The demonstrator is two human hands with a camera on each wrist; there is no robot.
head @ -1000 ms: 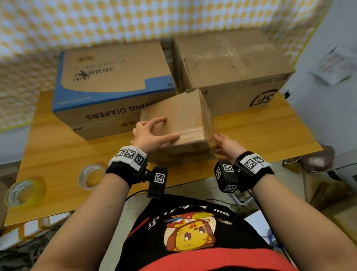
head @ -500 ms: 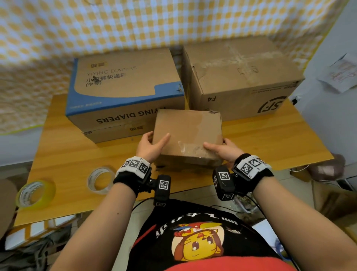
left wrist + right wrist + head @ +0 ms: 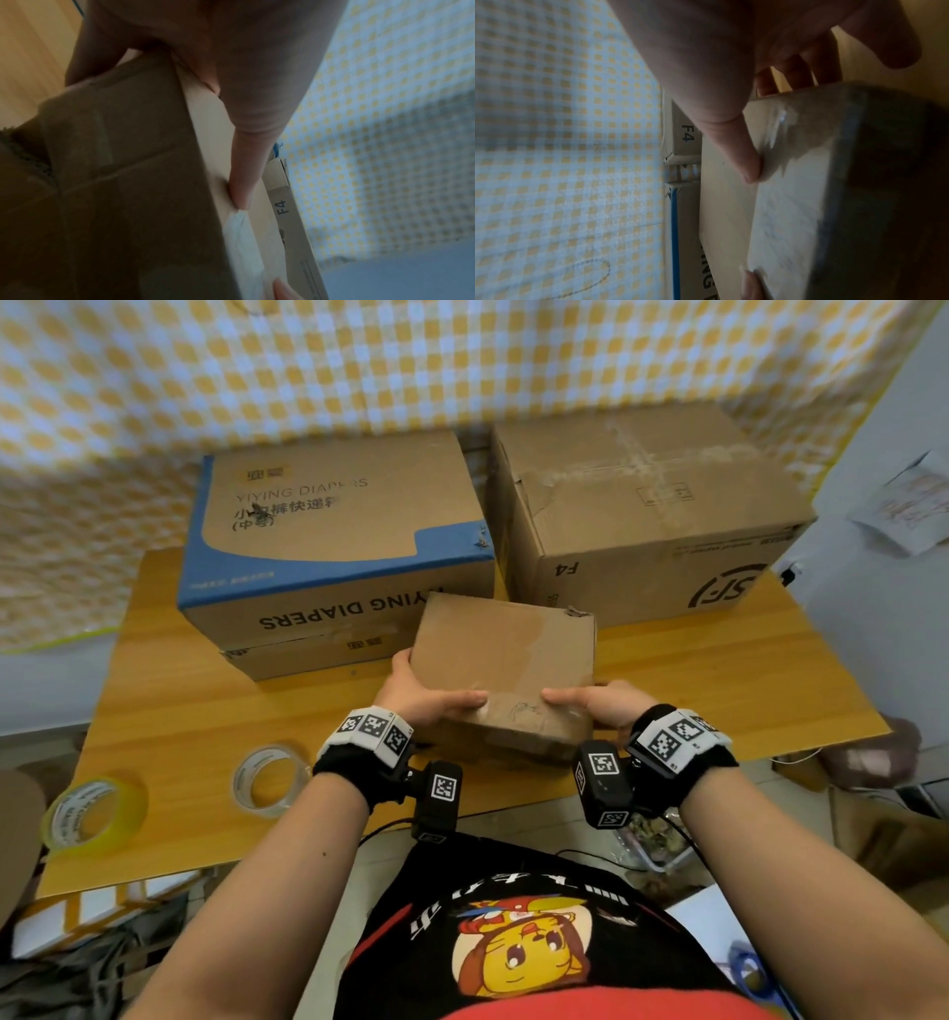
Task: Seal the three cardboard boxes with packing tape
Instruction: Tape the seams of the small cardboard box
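Cardboard, thin and already creased, makes up the small box point(image 3: 506, 660) we hold at the near middle of the desk point(image 3: 719, 680), just in front of the diaper box point(image 3: 334, 546) and the SF box point(image 3: 647, 505). Our left hand point(image 3: 421, 698) clasps its left near corner and our right hand point(image 3: 601, 703) its right near corner, thumbs flat on top, fingers curled around the sides. We judge it light and easily dented, with slick old tape; grip the edges, not the panel centre.
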